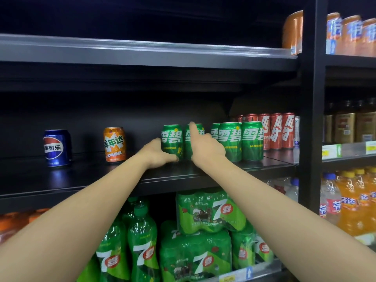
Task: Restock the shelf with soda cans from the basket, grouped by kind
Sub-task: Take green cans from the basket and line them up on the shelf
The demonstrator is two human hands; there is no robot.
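Both my arms reach onto the middle black shelf (203, 169). My left hand (157, 152) grips a green Sprite can (171, 137) low on its left side. Beside it my right hand (205, 146) holds a second green Sprite can (190, 139), forefinger stretched up its front. Both cans stand upright on the shelf, side by side. To their right stand more green Sprite cans (241, 139), then a row of red cola cans (274, 131). Further left, apart from each other, stand an orange Mirinda can (114, 144) and a blue Pepsi can (57, 147). No basket is in view.
The shelf above (142, 51) holds an orange can (293, 31) at its right end. Below are green 7-Up bottles (142, 241) and shrink-wrapped 7-Up packs (209, 212). A black upright post (311, 119) bounds the bay; orange drinks and bottles fill the neighbouring bay.
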